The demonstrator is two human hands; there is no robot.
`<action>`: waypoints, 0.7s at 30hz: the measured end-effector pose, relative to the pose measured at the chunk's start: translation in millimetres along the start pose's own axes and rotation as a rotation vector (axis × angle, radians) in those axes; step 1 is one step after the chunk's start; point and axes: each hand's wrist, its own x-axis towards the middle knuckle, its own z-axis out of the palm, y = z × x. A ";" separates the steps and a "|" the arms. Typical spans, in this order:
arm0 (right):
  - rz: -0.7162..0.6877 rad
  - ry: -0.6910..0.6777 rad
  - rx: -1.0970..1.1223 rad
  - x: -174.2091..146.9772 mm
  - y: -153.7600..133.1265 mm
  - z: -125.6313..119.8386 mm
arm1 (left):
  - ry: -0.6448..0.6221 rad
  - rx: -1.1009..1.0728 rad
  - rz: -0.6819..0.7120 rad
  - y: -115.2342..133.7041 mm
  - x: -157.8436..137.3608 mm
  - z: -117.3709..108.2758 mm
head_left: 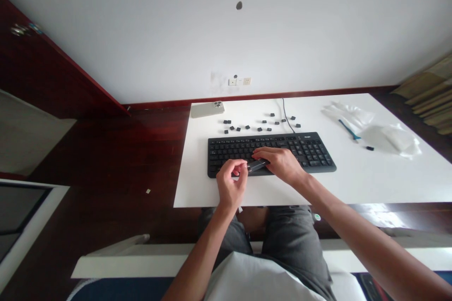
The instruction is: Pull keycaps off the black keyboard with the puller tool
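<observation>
Loose keycaps [259, 123] lie scattered above the black keyboard [270, 153] at frame centre, a phone [207, 109] to their upper left, and plastic bags [374, 127] with a blue tool [349, 130] at right. The left hand [231, 183] curls, fingertips pinched together. The right hand [278, 162] lies over the lower keys, gripping a long spacebar keycap [257, 165].

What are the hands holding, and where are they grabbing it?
A long dark keycap, lifted just above the keyboard. The left hand pinches its left end; the right hand covers its right end.
</observation>
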 end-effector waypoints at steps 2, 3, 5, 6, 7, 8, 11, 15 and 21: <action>-0.004 -0.034 -0.054 0.8 -4.4 -3.5 | 0.001 -0.001 -0.002 0.1 0.5 -0.5; 0.000 -0.045 -0.084 0.8 -7.2 -4.7 | 0.003 -0.002 -0.001 0.2 0.7 -0.8; 0.011 -0.070 -0.146 0.7 -13.8 -6.2 | 0.010 -0.002 0.005 0.6 1.0 -1.3; 0.017 -0.085 -0.176 0.9 -17.3 -6.5 | 0.013 0.000 0.009 0.8 1.1 -1.5; 0.024 -0.101 -0.202 1.3 -20.7 -6.6 | 0.017 0.001 0.013 1.0 1.2 -1.5; 0.030 -0.117 -0.223 1.9 -23.7 -6.3 | 0.020 0.004 0.019 1.2 1.3 -1.6; 0.042 -0.143 -0.253 2.3 -29.0 -3.0 | 0.018 0.014 0.034 1.6 1.5 -1.4; 0.034 -0.093 -0.247 -7.1 -25.2 6.5 | 0.018 0.032 0.033 1.4 1.2 -1.4; 0.043 -0.029 -0.056 -25.2 -14.6 9.6 | 0.022 0.052 0.032 -0.7 0.6 -1.3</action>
